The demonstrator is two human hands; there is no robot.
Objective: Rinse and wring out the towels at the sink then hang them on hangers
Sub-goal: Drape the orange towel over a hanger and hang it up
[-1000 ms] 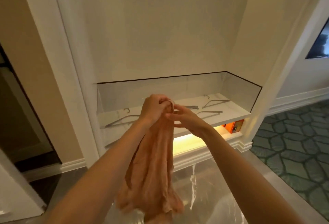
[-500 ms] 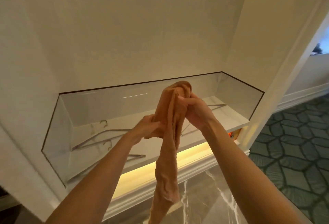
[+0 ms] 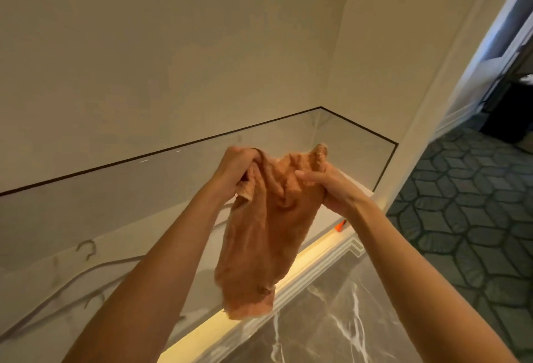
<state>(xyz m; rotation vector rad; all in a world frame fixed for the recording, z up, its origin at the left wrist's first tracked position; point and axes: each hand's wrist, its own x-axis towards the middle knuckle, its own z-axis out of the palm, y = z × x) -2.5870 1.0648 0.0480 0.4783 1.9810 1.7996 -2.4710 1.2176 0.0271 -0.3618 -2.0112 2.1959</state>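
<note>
An orange towel (image 3: 265,235) hangs crumpled in front of me, held up by its top edge. My left hand (image 3: 235,171) grips the towel's upper left corner with curled fingers. My right hand (image 3: 328,186) holds the upper right part, thumb across the front of the cloth. The towel's lower end dangles above the lit base of the niche. Grey metal hangers (image 3: 86,250) lie on the white shelf (image 3: 34,282) at the lower left, partly hidden behind my left forearm.
A glass panel (image 3: 354,146) lines the shelf's back and side. A small orange object (image 3: 340,225) peeks from under the shelf. Marble floor (image 3: 331,319) lies below, patterned green carpet (image 3: 467,204) to the right, and a doorway (image 3: 507,80) at far right.
My hands have moved apart along the towel's top edge, spreading the bunched cloth wider. The view has swung left and closer to the shelf.
</note>
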